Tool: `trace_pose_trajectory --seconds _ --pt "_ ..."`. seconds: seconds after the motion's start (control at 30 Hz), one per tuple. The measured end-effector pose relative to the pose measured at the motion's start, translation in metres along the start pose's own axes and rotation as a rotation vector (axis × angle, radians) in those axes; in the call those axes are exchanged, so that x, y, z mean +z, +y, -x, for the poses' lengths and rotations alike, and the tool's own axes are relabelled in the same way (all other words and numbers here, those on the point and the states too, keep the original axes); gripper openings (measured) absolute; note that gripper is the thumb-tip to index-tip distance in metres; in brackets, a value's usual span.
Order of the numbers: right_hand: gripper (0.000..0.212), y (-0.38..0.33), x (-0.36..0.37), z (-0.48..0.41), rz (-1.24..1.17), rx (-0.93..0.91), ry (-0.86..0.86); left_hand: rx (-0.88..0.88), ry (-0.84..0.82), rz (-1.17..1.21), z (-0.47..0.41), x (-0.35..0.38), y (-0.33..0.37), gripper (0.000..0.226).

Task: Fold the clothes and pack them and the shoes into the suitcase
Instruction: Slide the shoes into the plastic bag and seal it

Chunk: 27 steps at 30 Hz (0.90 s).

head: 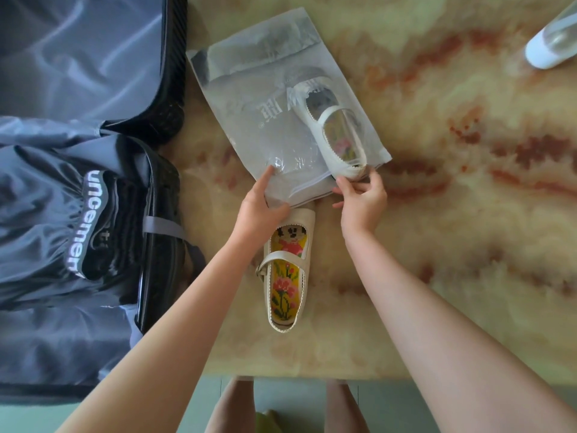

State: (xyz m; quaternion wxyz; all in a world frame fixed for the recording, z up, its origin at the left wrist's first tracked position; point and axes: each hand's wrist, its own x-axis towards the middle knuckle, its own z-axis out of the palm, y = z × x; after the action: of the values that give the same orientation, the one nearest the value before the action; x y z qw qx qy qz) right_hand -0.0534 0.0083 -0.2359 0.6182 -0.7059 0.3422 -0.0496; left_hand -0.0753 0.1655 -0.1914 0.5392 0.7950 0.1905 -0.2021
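A frosted plastic zip bag (249, 126) lies on the marble table with one cream strap shoe (335, 132) inside it, heel toward me. My left hand (260, 203) grips the bag's near open edge, thumb on top. My right hand (362, 198) pinches the bag's near right corner by the shoe's heel. The second cream shoe (288, 270), with a flowered insole, lies on the table just below the bag, between my forearms. The open black suitcase (162, 195) sits at the left, with dark folded clothes (62, 214) bearing white lettering inside.
The marble table (468, 214) extends to the right. A clear bottle with a white cap (549, 45) lies at the far right corner. The table's near edge (312, 375) is above my legs.
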Motion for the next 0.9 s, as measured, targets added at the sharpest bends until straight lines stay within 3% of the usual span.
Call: trace_pose_trajectory --seconds 0.07,0.47,0.7,0.9 --pt "0.052 0.000 0.002 -0.003 -0.041 0.051 0.038 -0.004 0.016 0.031 0.001 0.001 -0.001 0.072" --pt "0.006 -0.002 0.014 -0.010 -0.121 0.004 0.138 0.024 0.002 -0.040 -0.002 -0.001 -0.006 0.070" --pt "0.036 -0.019 0.026 -0.024 -0.189 -0.021 0.166 0.039 -0.026 -0.079 -0.002 -0.003 -0.007 0.071" --pt "0.020 -0.014 0.037 -0.026 -0.279 0.071 0.230 0.054 -0.021 -0.090 -0.002 -0.005 -0.005 0.071"
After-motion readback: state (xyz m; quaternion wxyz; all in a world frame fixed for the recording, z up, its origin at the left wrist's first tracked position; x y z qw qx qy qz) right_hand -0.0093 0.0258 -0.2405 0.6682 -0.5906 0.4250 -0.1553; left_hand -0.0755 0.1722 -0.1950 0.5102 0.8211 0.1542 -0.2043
